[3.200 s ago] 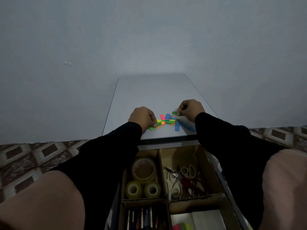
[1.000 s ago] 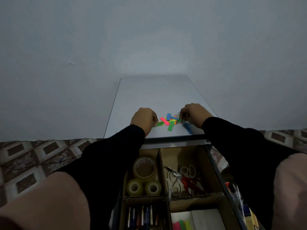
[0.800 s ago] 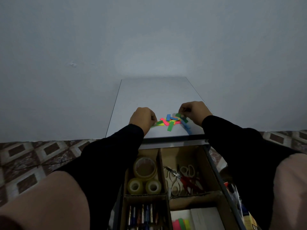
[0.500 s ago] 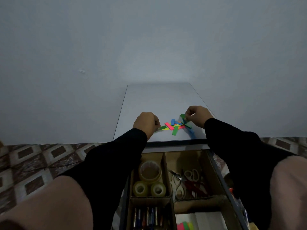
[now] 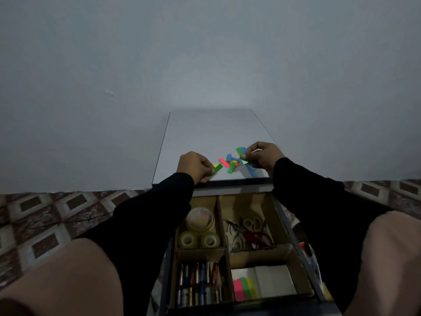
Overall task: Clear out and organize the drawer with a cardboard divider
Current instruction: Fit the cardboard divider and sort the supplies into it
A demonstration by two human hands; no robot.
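- Floor (image 5: 45, 215): patterned tile at the far left, beside the cabinet.
- Left hand (image 5: 193, 166): at 9 o'clock of the strip pile, fingers curled, pinching one green strip (image 5: 217, 168) at the near left of the surface. Black sleeve (image 5: 145, 220) covers the forearm.
- Surface (image 5: 205, 133): the white top of the cabinet, its far end against a grey wall (image 5: 205, 53).
- Loose strips (image 5: 232, 161): a small pile of coloured paper strips between the two hands, in pink, green, blue, orange and yellow. They overlap, so an exact count cannot be given; roughly ten show.
- Right hand (image 5: 262, 157): at 3 o'clock of the pile, fingers curled, gripping a small bunch of strips (image 5: 241, 151), green and blue visible; the number held cannot be told.
- Drawer (image 5: 293, 238): open, at 6 o'clock of the surface, fitted with a cardboard divider (image 5: 222, 222) forming four compartments.
- Far-left compartment: three tape rolls (image 5: 200, 231), one large behind two small.
- Near-left compartment: batteries (image 5: 198, 283) lying in two rows; count unclear.
- Far-right compartment: scissors (image 5: 250, 231), at least two pairs, red and pale handles tangled.
- Near-right compartment: one white pad (image 5: 273, 281) with one stack of sticky flags (image 5: 245, 287) at its 9 o'clock, in pink, green and yellow.
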